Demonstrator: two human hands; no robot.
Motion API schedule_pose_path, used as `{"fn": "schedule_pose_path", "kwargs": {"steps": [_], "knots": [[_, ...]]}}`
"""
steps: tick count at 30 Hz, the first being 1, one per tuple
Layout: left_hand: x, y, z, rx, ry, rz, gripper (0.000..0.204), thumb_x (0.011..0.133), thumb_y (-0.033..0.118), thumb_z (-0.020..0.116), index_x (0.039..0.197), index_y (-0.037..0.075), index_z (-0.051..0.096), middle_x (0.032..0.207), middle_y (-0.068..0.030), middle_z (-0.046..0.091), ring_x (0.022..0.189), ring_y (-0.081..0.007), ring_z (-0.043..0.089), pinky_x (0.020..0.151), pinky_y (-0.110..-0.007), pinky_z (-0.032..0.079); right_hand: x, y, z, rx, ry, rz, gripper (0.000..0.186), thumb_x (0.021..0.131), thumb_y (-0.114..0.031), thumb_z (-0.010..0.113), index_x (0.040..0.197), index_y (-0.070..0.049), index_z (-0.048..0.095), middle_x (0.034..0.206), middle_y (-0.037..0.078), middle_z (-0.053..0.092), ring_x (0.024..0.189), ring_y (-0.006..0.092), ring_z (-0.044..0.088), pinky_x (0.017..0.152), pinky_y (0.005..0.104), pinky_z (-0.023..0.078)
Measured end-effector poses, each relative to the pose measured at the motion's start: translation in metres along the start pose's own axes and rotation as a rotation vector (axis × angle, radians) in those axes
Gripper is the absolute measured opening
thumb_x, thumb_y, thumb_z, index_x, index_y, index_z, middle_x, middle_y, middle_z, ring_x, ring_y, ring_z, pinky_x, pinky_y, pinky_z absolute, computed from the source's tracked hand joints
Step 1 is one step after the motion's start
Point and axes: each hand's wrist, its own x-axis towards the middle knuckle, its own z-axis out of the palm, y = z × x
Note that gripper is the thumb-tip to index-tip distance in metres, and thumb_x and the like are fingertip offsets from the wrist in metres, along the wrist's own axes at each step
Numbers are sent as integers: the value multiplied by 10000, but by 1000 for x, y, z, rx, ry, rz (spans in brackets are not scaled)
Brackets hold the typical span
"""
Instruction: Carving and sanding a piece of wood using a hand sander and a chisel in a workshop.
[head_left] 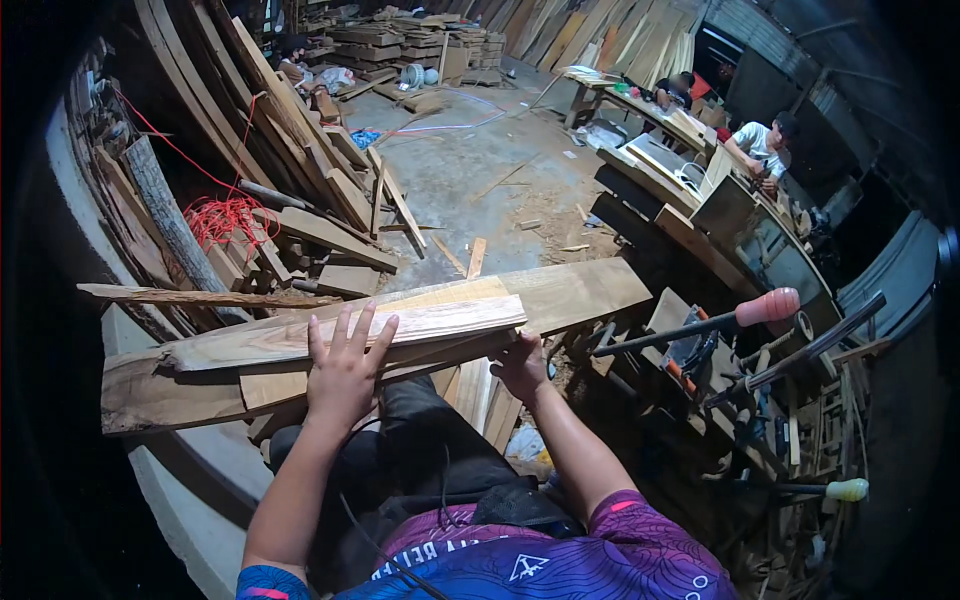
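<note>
A pale wooden plank [400,325] lies on top of a wider, longer board [560,290], and both rest across my lap. My left hand [345,365] lies flat on the near edge of the top plank, fingers spread. My right hand [522,365] grips the stack from below at its right near edge, fingers curled under the wood. A rough dark board [170,385] sticks out to the left beneath them.
Leaning planks and offcuts [300,170] pile up at left with a tangle of red cord [230,215]. Tool handles [765,305] and clutter stand at right. A person in white [760,145] works at a bench far right; another person [295,60] sits far back.
</note>
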Motion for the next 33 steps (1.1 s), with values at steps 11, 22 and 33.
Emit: {"fn": "schedule_pose_path", "kwargs": {"steps": [11,22,33], "knots": [[0,5,-10,-2,-73,-13,934,773,220,746,1583,321,293,1601,-73,355,1463,-311,345,1189,-680,145,1,2,0,50,-27,-18,413,850,-529,580,1063,-180,641,953,16,648,868,206,595,688,380,435],[-1,3,0,9,6,-17,867,802,176,697,1571,326,325,1581,-69,383,1449,-296,371,1191,-666,163,4,2,-6,-34,-68,-16,455,807,-580,595,1093,-228,634,968,-23,595,916,209,550,738,386,386],[-5,-1,12,87,78,0,1200,544,257,909,1578,315,302,1589,-59,346,1463,-283,331,1219,-623,146,0,1,4,45,-24,16,496,793,-570,621,1118,-196,654,970,0,648,886,204,587,704,363,417]]}}
